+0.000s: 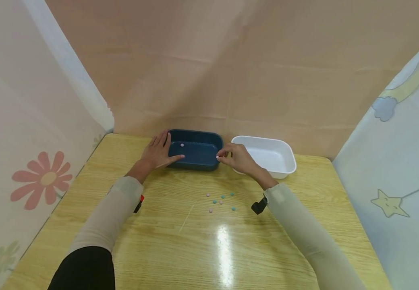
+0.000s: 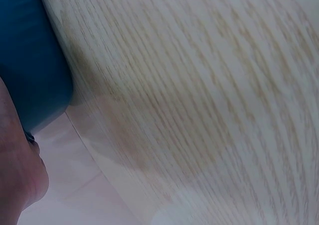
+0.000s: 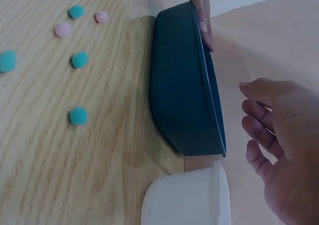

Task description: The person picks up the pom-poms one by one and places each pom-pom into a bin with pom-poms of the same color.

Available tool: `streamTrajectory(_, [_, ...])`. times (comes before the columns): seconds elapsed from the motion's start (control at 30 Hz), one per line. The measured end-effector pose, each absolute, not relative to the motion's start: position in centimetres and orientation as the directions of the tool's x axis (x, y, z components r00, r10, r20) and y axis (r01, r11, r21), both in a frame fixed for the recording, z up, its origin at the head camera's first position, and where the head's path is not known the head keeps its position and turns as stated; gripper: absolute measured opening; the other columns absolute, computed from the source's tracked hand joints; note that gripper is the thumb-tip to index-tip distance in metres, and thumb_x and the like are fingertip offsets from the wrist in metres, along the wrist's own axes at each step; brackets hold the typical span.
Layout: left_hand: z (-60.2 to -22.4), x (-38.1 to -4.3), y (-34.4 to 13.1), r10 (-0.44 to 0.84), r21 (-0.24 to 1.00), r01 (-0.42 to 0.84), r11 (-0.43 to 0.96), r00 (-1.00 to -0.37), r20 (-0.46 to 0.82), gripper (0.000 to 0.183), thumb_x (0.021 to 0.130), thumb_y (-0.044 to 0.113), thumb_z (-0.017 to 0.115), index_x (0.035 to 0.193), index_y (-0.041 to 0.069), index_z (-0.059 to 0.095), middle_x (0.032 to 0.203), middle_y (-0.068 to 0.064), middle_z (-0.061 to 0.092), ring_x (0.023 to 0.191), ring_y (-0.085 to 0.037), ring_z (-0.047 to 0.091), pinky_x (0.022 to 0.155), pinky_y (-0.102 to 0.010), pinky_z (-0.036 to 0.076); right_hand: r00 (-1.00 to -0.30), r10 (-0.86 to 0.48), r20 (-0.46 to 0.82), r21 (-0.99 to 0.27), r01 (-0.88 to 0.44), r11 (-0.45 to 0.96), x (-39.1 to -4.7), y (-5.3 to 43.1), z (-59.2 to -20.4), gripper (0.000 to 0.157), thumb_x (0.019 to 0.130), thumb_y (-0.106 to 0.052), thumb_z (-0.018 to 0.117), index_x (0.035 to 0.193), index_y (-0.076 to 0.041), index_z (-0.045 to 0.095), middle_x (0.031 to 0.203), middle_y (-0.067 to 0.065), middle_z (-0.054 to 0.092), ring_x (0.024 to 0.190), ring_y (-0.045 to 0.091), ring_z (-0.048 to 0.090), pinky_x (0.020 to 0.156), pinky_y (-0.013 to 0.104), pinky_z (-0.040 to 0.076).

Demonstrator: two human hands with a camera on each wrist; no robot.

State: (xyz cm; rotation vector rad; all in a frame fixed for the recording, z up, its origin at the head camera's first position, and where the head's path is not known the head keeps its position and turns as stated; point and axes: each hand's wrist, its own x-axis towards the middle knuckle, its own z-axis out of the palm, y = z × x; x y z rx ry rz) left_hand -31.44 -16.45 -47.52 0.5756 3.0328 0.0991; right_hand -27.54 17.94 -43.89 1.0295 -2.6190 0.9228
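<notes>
A wooden surface (image 1: pixel 166 249) is carrying a white tray (image 1: pixel 272 155) and, just to its left, a dark blue tray (image 1: pixel 195 166). The left grip (image 1: pixel 156 155) is spreading wide, pinching nothing, its fingers and thumb touching the blue tray's left end. The right grip (image 1: pixel 236 158) is pinching a pink ball (image 1: pixel 217 157) at that tray's right end. Another pink ball (image 1: pixel 182 145) is lying inside; three pink balls (image 1: pixel 208 195) and four teal balls (image 1: pixel 223 197) are lying nearer the person.

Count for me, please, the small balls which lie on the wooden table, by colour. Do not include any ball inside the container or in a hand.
Pink balls: 3
Blue-green balls: 4
Total: 7
</notes>
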Motion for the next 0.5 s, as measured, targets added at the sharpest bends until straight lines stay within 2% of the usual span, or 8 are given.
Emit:
streamTrajectory(0.3, [-47.8, -31.6, -16.6, 0.367, 0.078, 0.363, 0.928, -0.93, -0.031, 0.113, 0.1, 0.076, 0.046, 0.168, -0.003, 0.003, 0.177, -0.021, -0.004, 0.165, -0.036, 0.0, 0.132, -0.054, 0.007, -0.766, -0.517, 0.383, -0.485, -0.643, 0.593, -28.8, 17.8, -43.7, 0.007, 0.093, -0.009, 0.082, 0.099, -0.004, 0.084, 0.089, 0.007, 0.076, 0.08, 0.023, 0.066, 0.068, 0.037, 0.051])
streamTrajectory(0.5, [-47.7, -31.7, -16.5, 0.372, 0.078, 0.368, 0.927, -0.927, -0.04, 0.113, 0.1, 0.078, 0.043, 0.168, -0.003, 0.003, 0.177, -0.021, -0.004, 0.165, -0.037, -0.001, 0.132, -0.054, 0.006, -0.78, -0.503, 0.372, -0.497, -0.625, 0.602, -29.5, 17.8, -43.9, 0.008, 0.094, -0.01, 0.082, 0.1, -0.004, 0.084, 0.092, 0.008, 0.078, 0.082, 0.024, 0.068, 0.069, 0.035, 0.051])
